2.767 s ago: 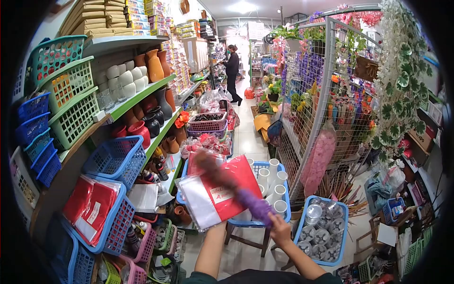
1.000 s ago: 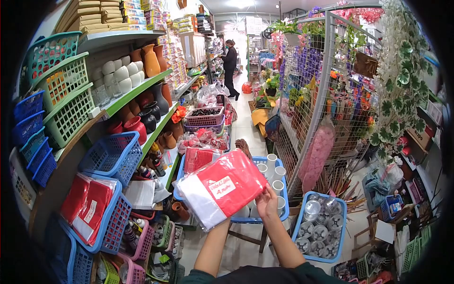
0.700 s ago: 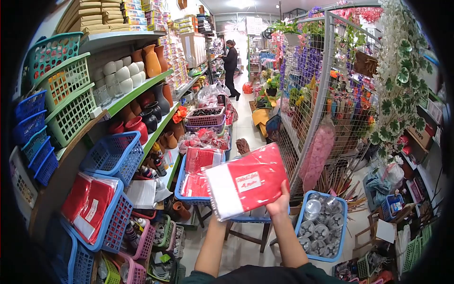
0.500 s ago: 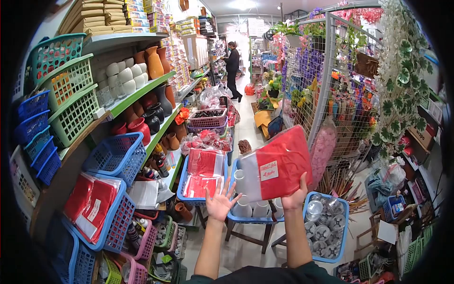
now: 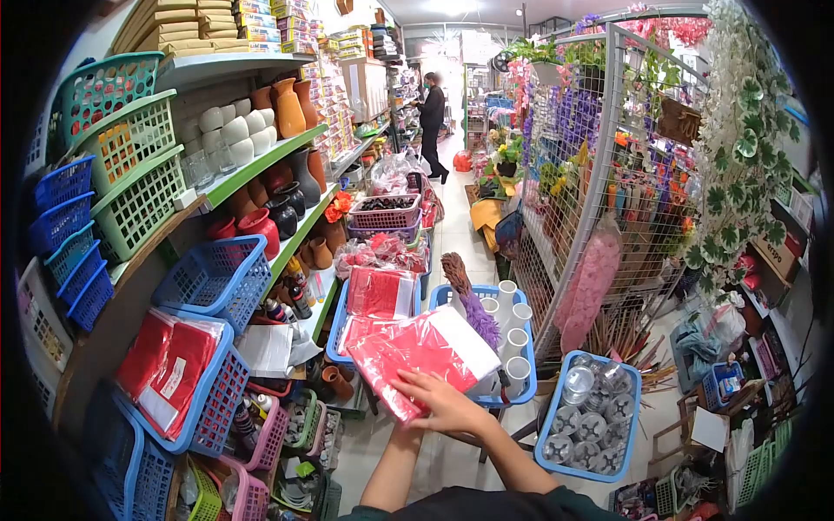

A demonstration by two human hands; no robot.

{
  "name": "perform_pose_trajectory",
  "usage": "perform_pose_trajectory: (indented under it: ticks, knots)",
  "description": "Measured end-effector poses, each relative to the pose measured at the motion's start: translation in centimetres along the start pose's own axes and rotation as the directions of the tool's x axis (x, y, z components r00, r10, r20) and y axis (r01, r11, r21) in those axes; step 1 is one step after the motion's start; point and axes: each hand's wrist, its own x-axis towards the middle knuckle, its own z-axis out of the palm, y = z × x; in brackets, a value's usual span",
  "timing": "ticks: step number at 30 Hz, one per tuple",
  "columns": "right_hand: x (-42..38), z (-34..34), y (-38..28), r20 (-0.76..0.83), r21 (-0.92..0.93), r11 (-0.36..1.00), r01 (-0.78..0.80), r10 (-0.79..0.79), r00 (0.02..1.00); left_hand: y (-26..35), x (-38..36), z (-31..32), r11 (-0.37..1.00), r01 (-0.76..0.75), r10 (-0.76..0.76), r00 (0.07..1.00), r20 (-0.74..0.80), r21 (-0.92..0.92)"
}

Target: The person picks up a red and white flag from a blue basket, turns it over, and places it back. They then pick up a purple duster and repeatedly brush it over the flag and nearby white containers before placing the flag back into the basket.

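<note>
Logging the setting first: shelving [image 5: 261, 168] runs up one side of the aisle, a wire rack [image 5: 603, 130] hung with artificial flowers stands opposite, and a person [image 5: 431, 113] in dark clothes is farther back.

Next size down, three blue baskets. The packet basket [image 5: 334, 337] holds red-and-white packets and sits beside the vase basket [image 5: 512, 403], which contains upright white vases [image 5: 517, 369]. Apart from these, on the rack side, the container basket [image 5: 578, 472] is filled with clear round containers.

Item in hand: a red-and-white packet [image 5: 426, 347] in clear wrap, raised in front of the body. It overlaps the near parts of the packet basket and the vase basket in view. Contact with either rim cannot be told.

Beside its white end, a purple-and-brown bundle [image 5: 479, 319] leans over the vase basket; its lower end is hidden.

Hands: right hand [image 5: 439, 402] lies open on the packet's upper face, fingers slightly apart, not clamped. Left hand [image 5: 405, 434] is mostly hidden beneath; finger state cannot be told.

Change: the packet's white end has swung round to the person's right, and the right hand has come on top. Reading: the packet appears supported below and steadied above, both hands occupied with it.
</note>
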Motion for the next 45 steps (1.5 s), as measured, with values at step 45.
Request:
perform_pose_trajectory:
  ticks: [45]
  knots:
    - [-10.9,-0.9,5.6,-0.619,-0.145,0.847,-0.511,0.326,0.715,4.5,10.9,2.1,0.979,-0.109,0.153,0.951,-0.27,0.171]
